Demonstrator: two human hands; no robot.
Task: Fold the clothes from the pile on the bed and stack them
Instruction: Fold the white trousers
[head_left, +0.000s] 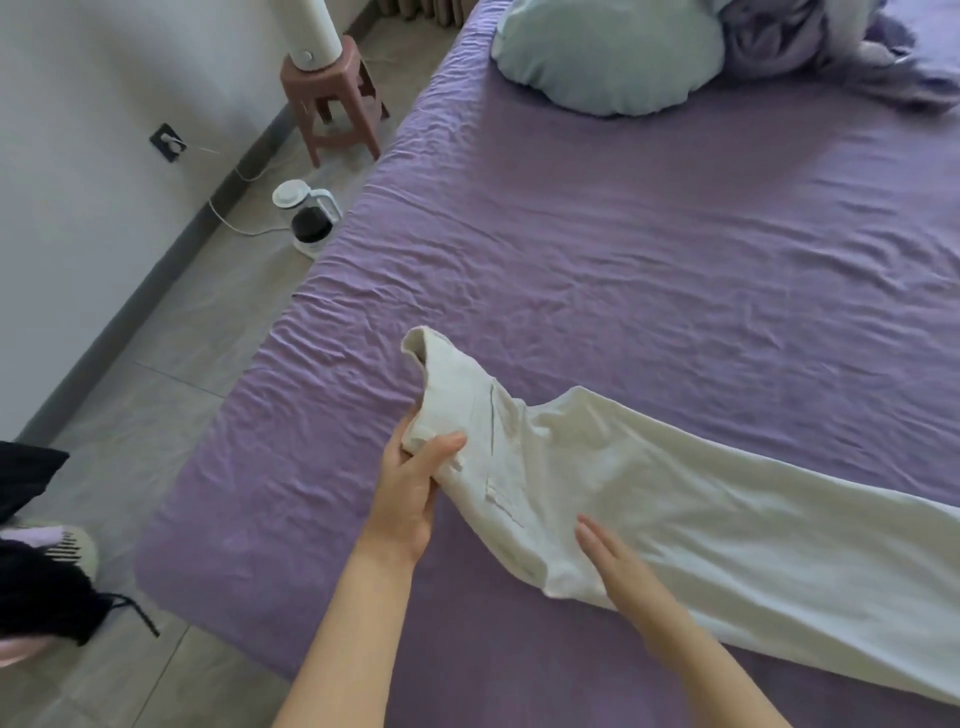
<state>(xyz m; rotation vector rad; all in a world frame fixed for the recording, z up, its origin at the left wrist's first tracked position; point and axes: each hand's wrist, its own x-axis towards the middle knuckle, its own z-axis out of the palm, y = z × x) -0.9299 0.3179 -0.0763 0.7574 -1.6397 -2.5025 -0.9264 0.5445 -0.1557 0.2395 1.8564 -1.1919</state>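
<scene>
Cream-white cloth, a pair of trousers (675, 509) by the look of it, lies stretched across the lower right of the frame on a bed with a wrinkled purple sheet (623, 249), its long legs running off the right edge. The waistband end points toward the middle of the frame and is lifted a little off the sheet.

The left hand (410, 493) sits just left of centre in the lower half, fingers and thumb curled round the bunched waist end, pinching the fabric between them so that a flap of it stands up above the knuckles. The right hand (618, 566) lies lower and to the right, fingers straight and together, flat on the cloth near the crotch seam and pressing it down onto the sheet. Both forearms come in bare from the bottom edge.

At the top centre a pale blue pillow (608, 57) rests on the bed, and beside it in the upper right corner a crumpled lilac blanket (810, 41) is heaped. Off the bed, in the upper left, a pink plastic stool (337, 104) carries a white cylinder, and below it a glass kettle (306, 218) stands on the tiled floor with its cord trailing to a wall socket. Dark clothing (41, 597) shows at the lower left edge.
</scene>
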